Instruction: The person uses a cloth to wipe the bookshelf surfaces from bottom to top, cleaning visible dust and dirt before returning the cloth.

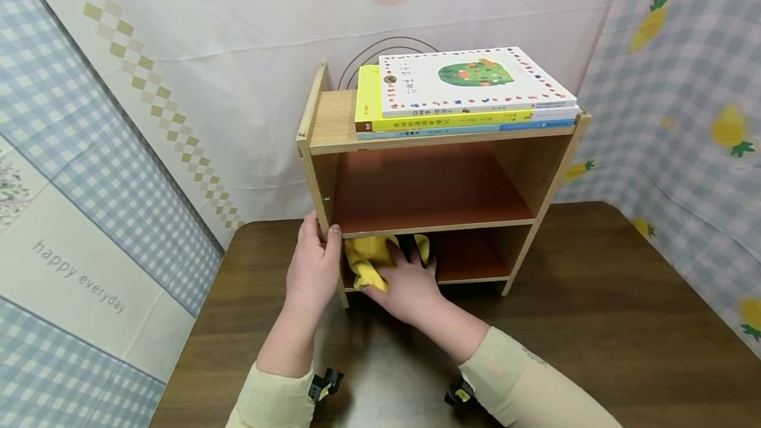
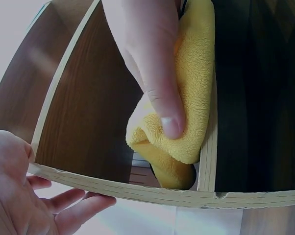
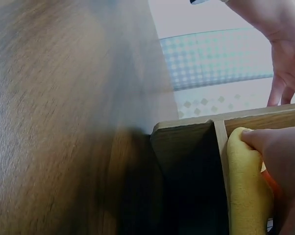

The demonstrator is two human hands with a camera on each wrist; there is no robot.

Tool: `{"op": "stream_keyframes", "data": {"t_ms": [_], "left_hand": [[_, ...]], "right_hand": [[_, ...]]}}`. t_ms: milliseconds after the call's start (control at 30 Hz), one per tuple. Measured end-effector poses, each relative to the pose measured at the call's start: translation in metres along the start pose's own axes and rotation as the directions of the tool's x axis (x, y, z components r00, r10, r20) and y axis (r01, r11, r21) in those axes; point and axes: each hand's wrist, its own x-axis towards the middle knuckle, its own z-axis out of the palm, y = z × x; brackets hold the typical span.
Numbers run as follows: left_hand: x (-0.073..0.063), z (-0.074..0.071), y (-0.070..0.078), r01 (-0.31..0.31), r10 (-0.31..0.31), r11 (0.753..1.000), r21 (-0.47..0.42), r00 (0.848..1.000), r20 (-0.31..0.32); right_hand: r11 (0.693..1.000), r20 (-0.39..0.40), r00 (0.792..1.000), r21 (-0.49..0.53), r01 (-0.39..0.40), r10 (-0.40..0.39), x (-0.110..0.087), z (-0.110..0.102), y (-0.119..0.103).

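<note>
Your left hand (image 1: 312,269) grips the left side panel (image 1: 316,190) of the small wooden shelf unit (image 1: 543,164), thumb on the front edge and fingers round the outer face. Your right hand (image 1: 410,292) reaches into the lowest compartment and presses a yellow cloth (image 1: 364,253) onto the bottom board (image 1: 475,266); its fingers look spread and fairly straight in the head view, though their tips are partly hidden under the middle board (image 1: 434,193). In the left wrist view you can see your right thumb (image 2: 172,125) lying flat on the folded cloth, near the front edge of the bottom board. The cloth sits toward the left end of that compartment, close to the left side panel; you cannot tell for certain whether the two touch. Something black shows between and beside the yellow folds, too hidden to make out. Above, a stack of books (image 1: 475,78) lies flat on the unit's top, a white cover uppermost, with yellow and blue ones below. The unit stands on a dark brown wooden table (image 1: 624,283), before a pale curtain (image 1: 267,98).
</note>
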Motion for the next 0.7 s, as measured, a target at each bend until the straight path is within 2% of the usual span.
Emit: {"op": "stream_keyframes", "data": {"t_ms": [167,300,700], "left_hand": [[-0.001,0.0,0.0,0.001,-0.001,1.0,-0.001,1.0,0.003],[-0.001,0.0,0.0,-0.001,0.001,1.0,0.006,1.0,-0.001],[0.0,0.0,0.0,0.015,-0.015,1.0,0.001,1.0,0.005]], "right_hand": [[0.999,-0.076,0.996,-0.003,0.047,-0.047,0.0,0.004,0.004],[0.995,-0.161,0.982,-0.021,0.1,-0.102,-0.002,0.007,0.006],[0.966,-0.322,0.912,-0.045,0.254,-0.254,0.0,0.015,0.006]]}}
